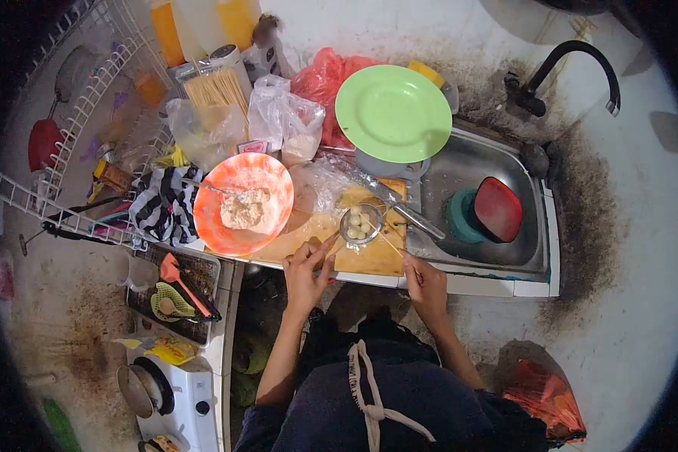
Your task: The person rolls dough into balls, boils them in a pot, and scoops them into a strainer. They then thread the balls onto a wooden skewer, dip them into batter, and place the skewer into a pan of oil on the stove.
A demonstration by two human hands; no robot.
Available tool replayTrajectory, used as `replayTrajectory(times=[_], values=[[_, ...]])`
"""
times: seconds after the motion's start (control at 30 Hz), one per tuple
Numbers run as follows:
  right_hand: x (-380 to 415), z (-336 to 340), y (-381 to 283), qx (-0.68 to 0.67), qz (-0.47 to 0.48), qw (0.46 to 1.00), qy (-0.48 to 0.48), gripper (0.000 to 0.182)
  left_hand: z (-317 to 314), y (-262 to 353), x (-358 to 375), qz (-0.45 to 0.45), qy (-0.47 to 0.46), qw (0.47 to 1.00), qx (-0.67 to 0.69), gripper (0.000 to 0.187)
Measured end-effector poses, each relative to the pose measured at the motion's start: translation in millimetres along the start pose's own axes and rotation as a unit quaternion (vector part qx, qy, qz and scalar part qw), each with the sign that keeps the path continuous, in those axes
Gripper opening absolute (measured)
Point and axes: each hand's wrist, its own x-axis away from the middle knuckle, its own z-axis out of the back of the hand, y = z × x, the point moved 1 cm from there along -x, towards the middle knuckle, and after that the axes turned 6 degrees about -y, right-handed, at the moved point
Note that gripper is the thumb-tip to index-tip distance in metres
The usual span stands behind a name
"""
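Note:
A small round strainer (361, 224) with several pale round balls in it is at the front part of the wooden cutting board (294, 245). My left hand (307, 273) is at the board's front edge, just left of the strainer. Its fingers are pinched around something thin that I cannot make out. From the other side, my right hand (425, 285) grips a thin wooden skewer (386, 239) whose tip reaches in among the balls. An orange-and-white bowl (277, 181) holding a floury mix and a spoon stands to the left of the strainer.
A green plate (393, 113) rests on a pot by the sink (497, 256), which holds a red bowl (498, 209) and a teal one. A knife (418, 221) lies between board and sink. Plastic bags (286, 113) and skewers stand behind. Left are utensils and a stove (188, 407).

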Motion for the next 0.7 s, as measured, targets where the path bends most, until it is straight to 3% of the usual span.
replayTrajectory(times=[0.17,0.27,0.37,0.7], values=[[-2,4,-2,0.02,-0.038,0.999,-0.018,0.024,-1,0,-1,-0.005,0.009,1.0,-0.001,0.037],[-3,-2,4,0.004,0.006,1.0,0.009,0.025,1,1,-1,0.003,0.001,1.0,0.002,0.037],[-6,3,-4,0.049,-0.014,0.998,-0.028,0.026,-3,-4,0,-0.008,0.015,1.0,0.001,0.038],[-16,-3,-5,0.066,0.012,0.998,-0.007,0.023,1,1,-2,-0.006,0.002,1.0,0.012,0.036]])
